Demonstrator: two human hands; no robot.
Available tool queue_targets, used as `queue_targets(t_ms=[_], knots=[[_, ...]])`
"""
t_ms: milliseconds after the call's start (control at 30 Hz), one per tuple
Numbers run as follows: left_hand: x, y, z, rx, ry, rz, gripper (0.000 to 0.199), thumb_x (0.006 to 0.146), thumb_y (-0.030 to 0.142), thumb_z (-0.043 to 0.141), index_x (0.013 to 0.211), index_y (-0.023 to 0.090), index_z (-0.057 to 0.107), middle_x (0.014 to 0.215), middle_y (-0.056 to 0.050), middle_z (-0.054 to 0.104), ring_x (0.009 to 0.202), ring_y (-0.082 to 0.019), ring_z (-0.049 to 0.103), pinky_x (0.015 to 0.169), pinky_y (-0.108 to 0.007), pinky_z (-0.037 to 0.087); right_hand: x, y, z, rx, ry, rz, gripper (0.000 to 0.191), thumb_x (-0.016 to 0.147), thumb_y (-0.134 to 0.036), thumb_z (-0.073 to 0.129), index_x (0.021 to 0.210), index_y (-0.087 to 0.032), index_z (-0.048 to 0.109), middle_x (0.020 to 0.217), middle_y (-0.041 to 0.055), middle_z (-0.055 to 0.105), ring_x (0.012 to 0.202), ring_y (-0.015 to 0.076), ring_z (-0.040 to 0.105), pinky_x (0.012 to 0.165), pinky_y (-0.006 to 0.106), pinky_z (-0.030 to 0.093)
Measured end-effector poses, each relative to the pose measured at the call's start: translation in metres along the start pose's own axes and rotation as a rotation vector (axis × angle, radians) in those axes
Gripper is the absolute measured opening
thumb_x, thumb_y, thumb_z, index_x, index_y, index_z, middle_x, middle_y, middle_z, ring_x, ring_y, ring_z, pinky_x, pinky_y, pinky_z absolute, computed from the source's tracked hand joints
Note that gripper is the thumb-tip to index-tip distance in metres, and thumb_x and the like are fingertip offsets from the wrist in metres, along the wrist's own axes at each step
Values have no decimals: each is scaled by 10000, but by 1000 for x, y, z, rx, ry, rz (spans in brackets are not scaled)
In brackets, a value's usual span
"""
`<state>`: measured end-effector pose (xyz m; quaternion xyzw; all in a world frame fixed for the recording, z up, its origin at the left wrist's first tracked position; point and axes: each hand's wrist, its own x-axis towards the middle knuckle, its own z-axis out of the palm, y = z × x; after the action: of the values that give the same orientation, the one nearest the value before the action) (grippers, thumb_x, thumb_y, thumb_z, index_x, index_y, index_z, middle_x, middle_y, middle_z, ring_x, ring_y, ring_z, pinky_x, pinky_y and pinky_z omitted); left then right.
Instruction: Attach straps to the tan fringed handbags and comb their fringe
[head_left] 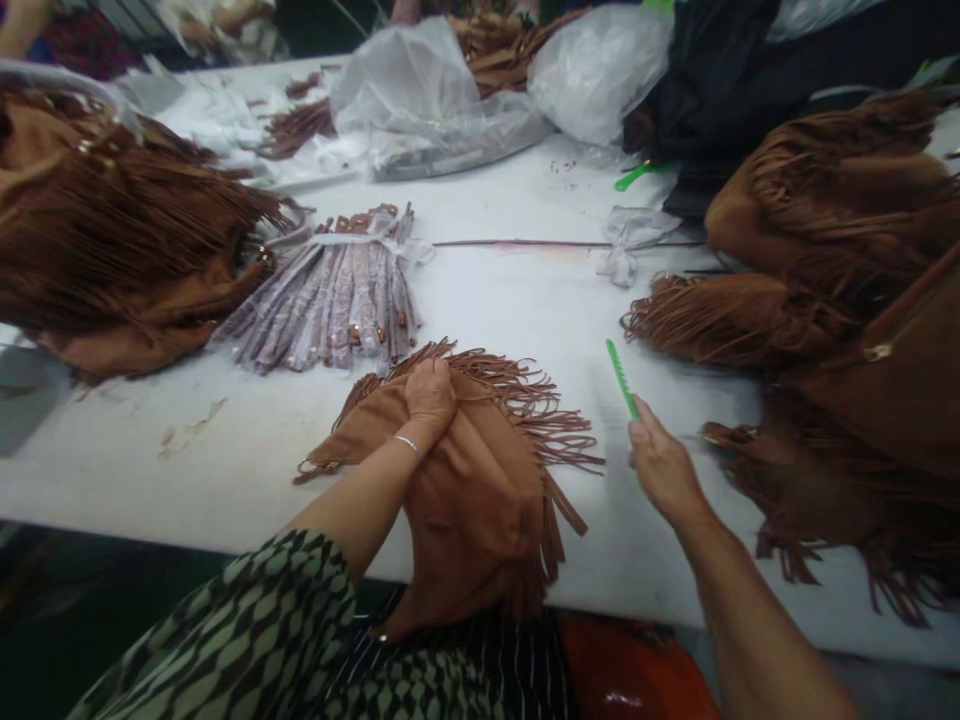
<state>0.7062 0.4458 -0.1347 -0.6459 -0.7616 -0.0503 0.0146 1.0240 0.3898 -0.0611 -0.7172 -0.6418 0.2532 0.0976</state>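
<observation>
Head view: left fingers [430, 370] clench the fringed brown bag [480, 490]; right fingers [642, 428] grip a green comb [620, 375].

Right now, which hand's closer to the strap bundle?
Left. The left hand, on brown fringed material, is by the near right corner of the strap bundle; the right hand, holding a green comb, is farther right.

The white table [517, 310] is viewed from head height above its near edge, forward and down; the left hand [430, 395], mid-frame, and right hand [664, 460], right of centre, are seen close by.
</observation>
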Motion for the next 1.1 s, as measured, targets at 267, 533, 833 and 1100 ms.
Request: queue_targets(t_ms=[267,533,833,1100], knots=[[6,3,-24,-20,22,36,210,880,177,381,985,121,555,1013,-185,555,1000,-324,501,817,-441,397,-71,-54,58,91,-287,10,511,978,-301,214,1477,-209,273,1222,96,622,1053,231,621,837,332,501],[-59,39,-25,-150,-152,605,218,922,333,422,899,214,603,917,-61,584,898,-212,498,824,-337,394,-59,-34,61,-14,-247,53,513,980,-302,272,1488,-260,216,1155,92,655,1032,218,629,856,333,490],[-48,28,-11,-105,-272,521,494,955,451,288,752,167,637,830,-109,627,885,-232,543,833,-346,384,-7,40,-8,-202,-178,278,526,975,-391,236,1489,-281,217,1146,151,645,932,292,646,777,396,466],[-18,29,-18,22,-308,107,609,951,508,214,858,147,696,870,-145,683,794,-265,632,685,-342,427,-14,35,-28,-65,-42,225,541,951,-388,288,1459,-205,325,877,130,670,715,243,625,712,372,464]])
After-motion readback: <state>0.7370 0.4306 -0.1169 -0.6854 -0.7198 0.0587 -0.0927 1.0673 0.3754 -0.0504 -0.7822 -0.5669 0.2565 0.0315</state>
